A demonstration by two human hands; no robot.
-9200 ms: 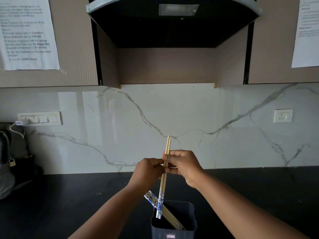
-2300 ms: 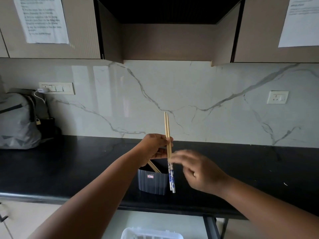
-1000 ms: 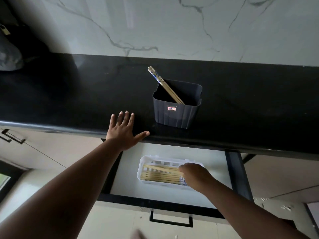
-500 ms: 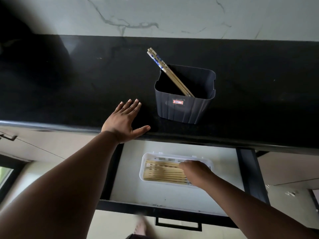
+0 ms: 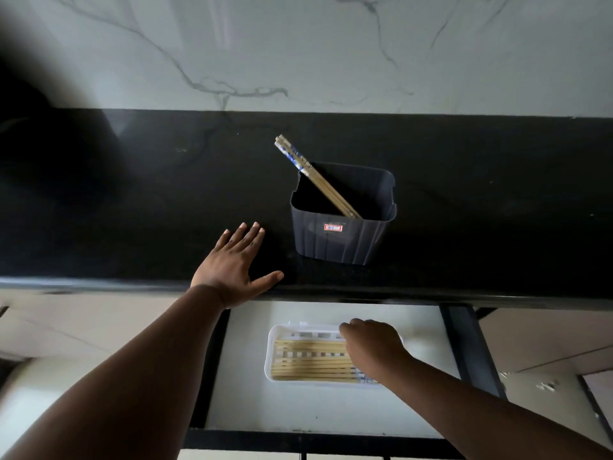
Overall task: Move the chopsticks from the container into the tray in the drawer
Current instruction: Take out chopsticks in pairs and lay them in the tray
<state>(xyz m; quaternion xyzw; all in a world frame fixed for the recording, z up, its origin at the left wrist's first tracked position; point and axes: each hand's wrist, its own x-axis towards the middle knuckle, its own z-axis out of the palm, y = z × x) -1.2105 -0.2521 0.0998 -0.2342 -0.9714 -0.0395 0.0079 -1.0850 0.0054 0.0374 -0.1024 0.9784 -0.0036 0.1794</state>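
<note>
L hand point(image 5: 232, 267): flat on black desk point(image 5: 132, 200), fingers straight, spread, holding nothing
container point(image 5: 341, 240): 1, dark, on desk, R of L hand; 2 chopsticks point(image 5: 318, 179) inside, leaning L
tray point(image 5: 275, 353): 1, white, in open drawer point(image 5: 298, 410); approx 7 chopsticks lying flat
R hand point(image 5: 371, 343): over tray's R end, fingers curled down, grip can't tell
</note>
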